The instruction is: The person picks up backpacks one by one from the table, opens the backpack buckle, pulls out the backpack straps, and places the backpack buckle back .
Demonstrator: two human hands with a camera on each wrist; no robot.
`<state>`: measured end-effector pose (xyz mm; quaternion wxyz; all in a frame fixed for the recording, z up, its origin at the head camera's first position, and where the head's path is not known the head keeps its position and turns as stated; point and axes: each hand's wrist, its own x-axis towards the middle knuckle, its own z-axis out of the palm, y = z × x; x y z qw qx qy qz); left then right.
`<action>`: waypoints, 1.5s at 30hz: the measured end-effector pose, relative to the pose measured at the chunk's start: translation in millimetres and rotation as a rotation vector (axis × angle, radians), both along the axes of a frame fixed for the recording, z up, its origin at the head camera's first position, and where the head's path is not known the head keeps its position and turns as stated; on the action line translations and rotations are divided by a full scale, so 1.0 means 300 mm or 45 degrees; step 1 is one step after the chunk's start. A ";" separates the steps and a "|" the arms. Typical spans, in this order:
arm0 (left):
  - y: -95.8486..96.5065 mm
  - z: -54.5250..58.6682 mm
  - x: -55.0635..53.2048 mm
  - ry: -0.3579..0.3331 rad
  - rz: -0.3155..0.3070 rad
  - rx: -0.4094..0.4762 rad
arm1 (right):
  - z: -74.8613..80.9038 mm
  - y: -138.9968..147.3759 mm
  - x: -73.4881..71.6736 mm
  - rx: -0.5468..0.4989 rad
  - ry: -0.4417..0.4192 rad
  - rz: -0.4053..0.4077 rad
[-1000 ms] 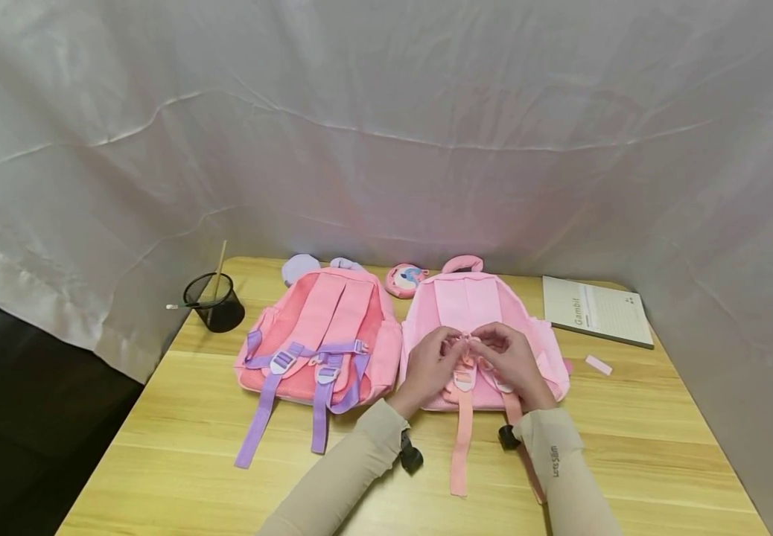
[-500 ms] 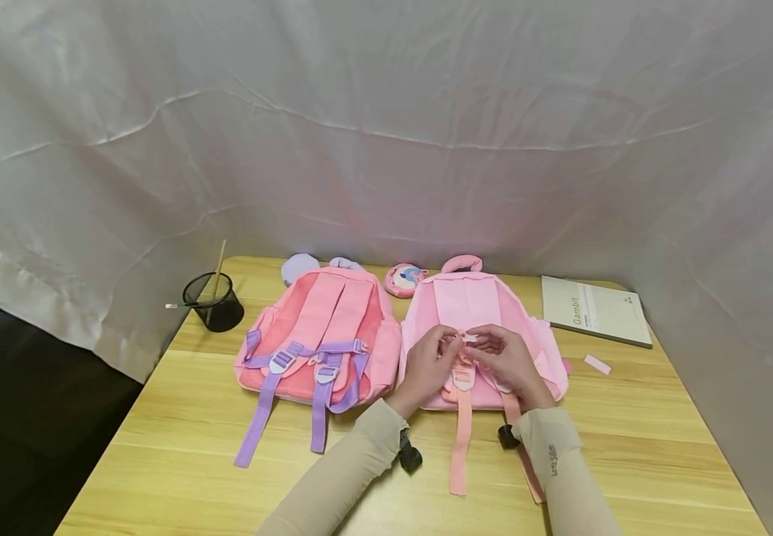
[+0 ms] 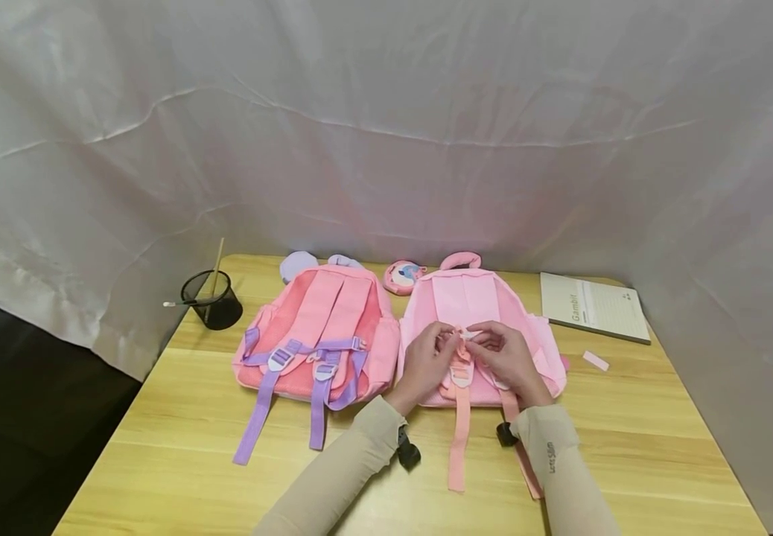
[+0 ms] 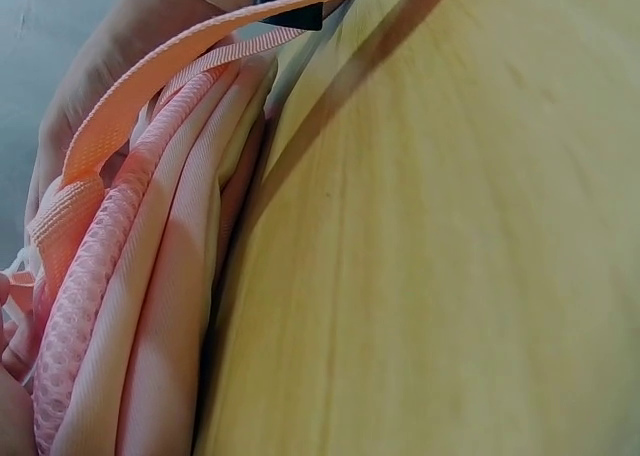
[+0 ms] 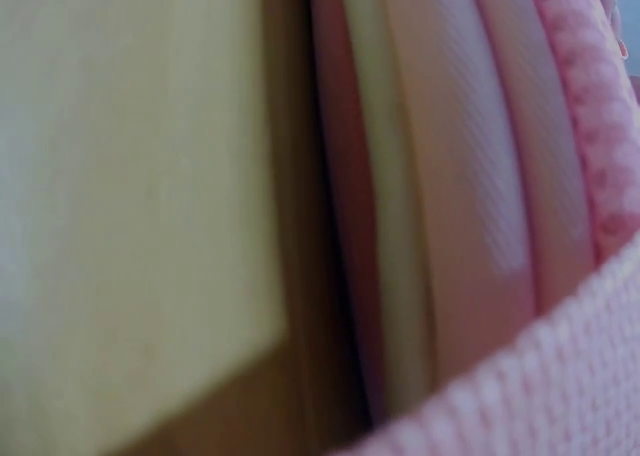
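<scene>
A light pink backpack (image 3: 416,331) lies on the table with its strap side up. Over its lower middle, both hands meet at the peach webbing straps, fingertips almost together. My left hand (image 3: 427,365) pinches a peach strap (image 3: 462,348) near its buckle end. Between the thumb and fingers of my right hand (image 3: 509,361) is a small white buckle (image 3: 472,336), partly hidden by the fingers. A white strap adjuster (image 3: 461,376) sits just below the hands, and a loose peach strap end (image 3: 456,454) hangs onto the table. The left wrist view shows the backpack's mesh edge (image 4: 90,306) from the side.
Beside it lies a coral backpack (image 3: 306,298) with purple straps, one strap buckled across. A black mesh pen cup (image 3: 222,309) stands at the left, a notebook (image 3: 594,307) and a pink eraser-like block (image 3: 596,361) at the right. Grey curtain (image 3: 386,134) closes off the back.
The white buckle shows more clearly between the fingertips than a second ago. Both hands have shifted only slightly over the strap, and the backpacks lie as before.
</scene>
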<state>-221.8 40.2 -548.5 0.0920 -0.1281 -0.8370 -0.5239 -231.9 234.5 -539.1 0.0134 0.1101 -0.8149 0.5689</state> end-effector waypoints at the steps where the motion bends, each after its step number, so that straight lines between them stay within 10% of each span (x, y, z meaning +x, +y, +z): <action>1: 0.000 0.000 -0.001 -0.007 0.004 0.006 | 0.002 0.000 0.000 -0.003 -0.001 -0.004; 23: -0.004 -0.008 -0.008 -0.094 0.028 0.129 | -0.005 -0.024 0.016 0.287 0.134 -0.061; 34: -0.007 -0.002 -0.010 -0.113 0.037 0.144 | 0.081 -0.062 0.063 0.215 0.146 -0.089; 45: -0.010 -0.005 -0.014 -0.132 0.020 0.190 | 0.008 -0.031 0.018 0.166 0.152 -0.107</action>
